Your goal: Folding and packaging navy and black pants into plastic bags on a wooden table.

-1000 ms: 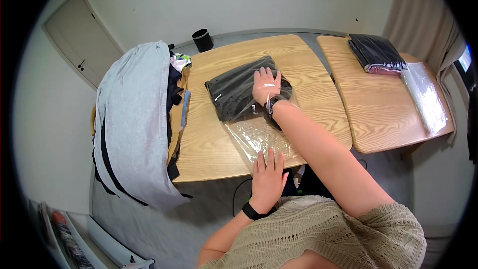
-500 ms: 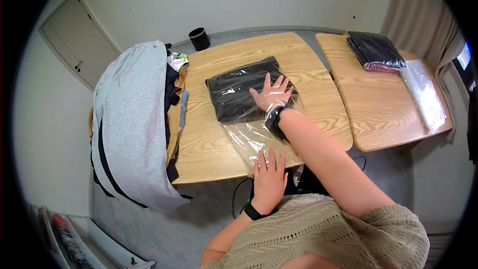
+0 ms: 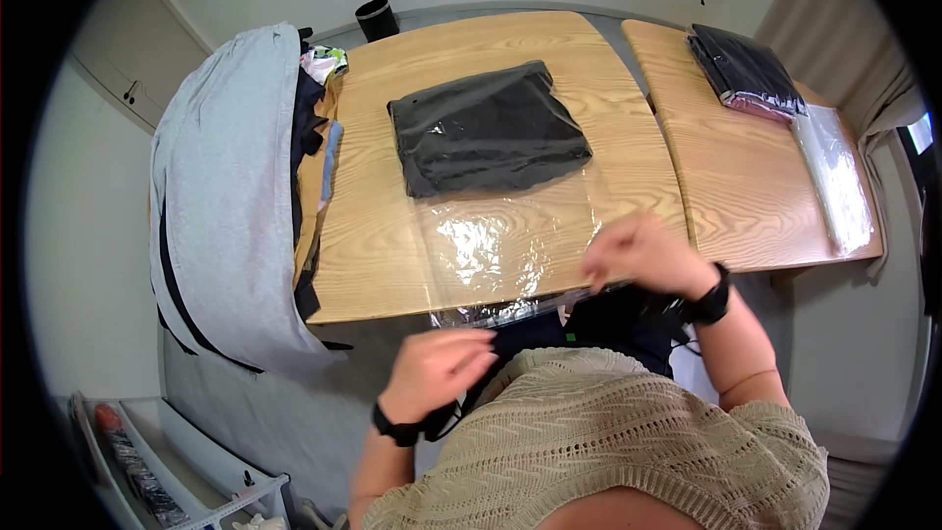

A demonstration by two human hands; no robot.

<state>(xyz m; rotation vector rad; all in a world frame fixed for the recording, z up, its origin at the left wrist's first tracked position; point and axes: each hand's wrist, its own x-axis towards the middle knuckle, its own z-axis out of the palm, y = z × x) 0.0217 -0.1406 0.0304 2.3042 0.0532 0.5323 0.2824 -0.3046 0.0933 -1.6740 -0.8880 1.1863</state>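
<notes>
A folded dark garment point(image 3: 486, 132) lies inside a clear plastic bag point(image 3: 471, 250) on the wooden table. The bag's loose, shiny part stretches toward me, and its end hangs over the front edge. My left hand point(image 3: 432, 373) hovers just below that end's left corner, fingers apart and holding nothing I can see. Near the end's right side is my right hand point(image 3: 643, 250), fingers bent and smeared by motion; whether it touches the plastic is unclear.
Clothes under a grey garment point(image 3: 226, 196) are heaped on the left. A second table point(image 3: 746, 196) bears a packed dark bundle point(image 3: 746, 69) and clear plastic bags point(image 3: 834, 177). A black bin point(image 3: 376, 20) stands behind; a white storage unit point(image 3: 211, 461) is at lower left.
My right hand has left the garment and drawn back toward me to the right. My left hand has lifted off the bag and moved down-left. The plastic lies smoother.
</notes>
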